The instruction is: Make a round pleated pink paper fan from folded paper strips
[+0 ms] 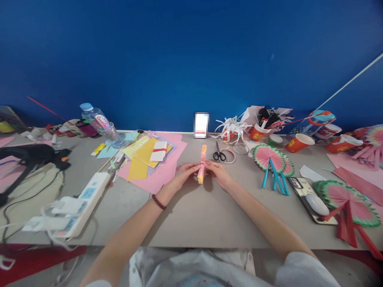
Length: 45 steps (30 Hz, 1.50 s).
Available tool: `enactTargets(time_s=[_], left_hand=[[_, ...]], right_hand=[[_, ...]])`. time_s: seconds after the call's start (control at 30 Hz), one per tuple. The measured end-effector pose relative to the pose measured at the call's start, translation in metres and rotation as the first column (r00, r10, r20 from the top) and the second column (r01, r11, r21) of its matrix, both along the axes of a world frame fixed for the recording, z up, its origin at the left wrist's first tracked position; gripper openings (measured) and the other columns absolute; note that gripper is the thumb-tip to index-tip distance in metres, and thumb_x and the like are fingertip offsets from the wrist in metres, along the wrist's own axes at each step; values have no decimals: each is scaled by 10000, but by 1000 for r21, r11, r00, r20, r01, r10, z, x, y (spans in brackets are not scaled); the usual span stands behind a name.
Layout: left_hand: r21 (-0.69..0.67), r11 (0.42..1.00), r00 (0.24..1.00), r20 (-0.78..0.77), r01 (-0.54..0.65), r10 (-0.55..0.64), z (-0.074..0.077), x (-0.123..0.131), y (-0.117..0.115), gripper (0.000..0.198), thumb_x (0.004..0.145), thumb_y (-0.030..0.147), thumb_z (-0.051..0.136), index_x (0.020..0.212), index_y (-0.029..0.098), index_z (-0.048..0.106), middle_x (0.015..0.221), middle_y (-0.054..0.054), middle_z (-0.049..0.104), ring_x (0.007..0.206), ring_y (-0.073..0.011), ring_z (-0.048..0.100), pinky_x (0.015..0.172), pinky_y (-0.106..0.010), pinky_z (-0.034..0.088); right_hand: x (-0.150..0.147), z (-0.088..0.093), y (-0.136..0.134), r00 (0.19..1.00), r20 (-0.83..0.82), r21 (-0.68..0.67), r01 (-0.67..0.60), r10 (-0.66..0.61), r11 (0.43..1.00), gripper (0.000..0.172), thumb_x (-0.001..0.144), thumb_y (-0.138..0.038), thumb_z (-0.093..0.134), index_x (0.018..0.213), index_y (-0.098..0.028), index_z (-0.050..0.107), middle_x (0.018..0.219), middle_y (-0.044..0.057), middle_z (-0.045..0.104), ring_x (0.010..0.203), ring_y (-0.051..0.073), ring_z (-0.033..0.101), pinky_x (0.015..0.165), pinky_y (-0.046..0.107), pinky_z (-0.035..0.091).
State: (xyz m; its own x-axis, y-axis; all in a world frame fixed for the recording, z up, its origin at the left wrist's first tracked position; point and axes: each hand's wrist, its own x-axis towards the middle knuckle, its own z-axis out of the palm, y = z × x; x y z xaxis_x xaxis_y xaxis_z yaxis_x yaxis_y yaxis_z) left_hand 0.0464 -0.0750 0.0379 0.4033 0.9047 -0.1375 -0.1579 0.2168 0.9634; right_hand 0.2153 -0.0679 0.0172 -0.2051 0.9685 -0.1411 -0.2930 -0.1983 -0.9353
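Observation:
A narrow folded strip of pink and yellow paper [203, 153] stands lengthwise above the middle of the table, with a thin red tie round its middle. My left hand [186, 173] pinches it at the middle from the left, and my right hand [219, 173] pinches it from the right. The fingertips partly hide behind the paper. Just beyond my right hand lie black scissors [219, 155] and a roll of tape [229, 156]. Pink sheets [178, 149] and yellow sheets [137, 170] are spread to the left of my left hand.
A power strip [89, 199] and a tilted bottle [101, 121] are at the left. Paper fans [269, 157], red cups [299, 142], a phone [299, 191] and a white mouse [317, 204] are at the right. A screen [201, 124] leans against the blue wall [191, 59].

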Motion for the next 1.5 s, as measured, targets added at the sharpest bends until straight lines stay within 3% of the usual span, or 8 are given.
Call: enactTargets(time_s=[0.2,0.37,0.53,0.67,0.93,1.17,1.5], left_hand=[[61,993,993,-65,-99,103,-7,4,-1,261,683,406,694,712,147,668,724,-26,653,703,-142,583,679,-252,452],[67,987,987,-54,-147,150,-5,6,-2,255,652,380,719,760,152,679,767,-25,660,746,-148,585,703,-248,454],[73,981,971,-145,-181,190,-6,7,-4,276,664,425,694,663,150,681,618,-10,615,624,-132,535,593,-243,414],[151,966,960,-160,-207,231,-6,9,-4,263,649,403,699,585,154,646,592,8,595,603,-118,512,579,-235,395],[186,970,974,-129,-159,185,-8,10,-4,283,669,422,687,604,151,636,590,7,588,573,-106,505,554,-224,403],[186,970,970,-158,-156,187,-12,11,-4,279,661,427,690,615,155,646,604,-4,614,584,-117,531,562,-229,419],[181,971,971,-150,-156,184,-14,11,-4,306,654,455,695,612,157,643,597,1,609,584,-117,527,570,-234,414]], right_hand=[[-6,9,-6,999,-16,13,32,-32,999,200,598,-363,762,714,-204,726,906,23,659,820,155,564,759,282,417],[-6,7,-7,998,-54,2,25,-25,1000,207,605,-344,771,747,-200,727,864,18,662,832,150,551,783,274,404],[-7,7,-7,999,-17,-28,37,-37,999,212,569,-339,802,683,-188,707,772,-2,652,726,130,532,733,275,392],[-10,4,-8,996,42,-19,83,-82,996,240,543,-371,809,618,-185,675,687,-9,637,666,128,512,682,277,378],[-15,1,-9,984,-19,-18,177,-178,984,199,548,-345,789,547,-198,654,615,-14,619,645,129,502,686,281,387],[-16,5,-8,975,-155,-163,132,-158,978,183,480,-278,810,550,-179,674,628,16,644,658,140,536,720,307,424],[-16,4,-8,974,-170,-179,117,-147,977,223,462,-291,825,533,-192,638,593,9,611,671,158,552,734,323,456]])
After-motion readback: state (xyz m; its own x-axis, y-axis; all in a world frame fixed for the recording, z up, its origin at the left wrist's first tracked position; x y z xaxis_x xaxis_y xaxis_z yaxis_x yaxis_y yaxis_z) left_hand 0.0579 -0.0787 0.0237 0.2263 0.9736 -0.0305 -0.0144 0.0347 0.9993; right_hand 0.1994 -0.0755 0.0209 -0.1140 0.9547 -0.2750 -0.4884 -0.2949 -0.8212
